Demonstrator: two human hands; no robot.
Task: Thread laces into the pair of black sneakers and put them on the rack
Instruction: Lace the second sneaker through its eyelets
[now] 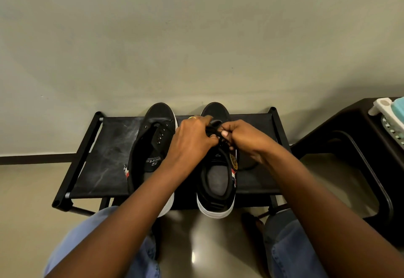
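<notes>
Two black canvas sneakers with white soles sit side by side on the black fabric-topped metal rack (105, 153), heels overhanging its near edge and toes reaching its far edge by the pale wall (196, 37). Bare fabric lies open beyond the left hand (192, 140), less beyond the right hand (242, 138). Both hands meet over the right sneaker (216, 181), fingers curled, pinching its black lace (215, 133). Just left of the left hand, the left sneaker (153, 129) shows unlaced eyelets.
</notes>
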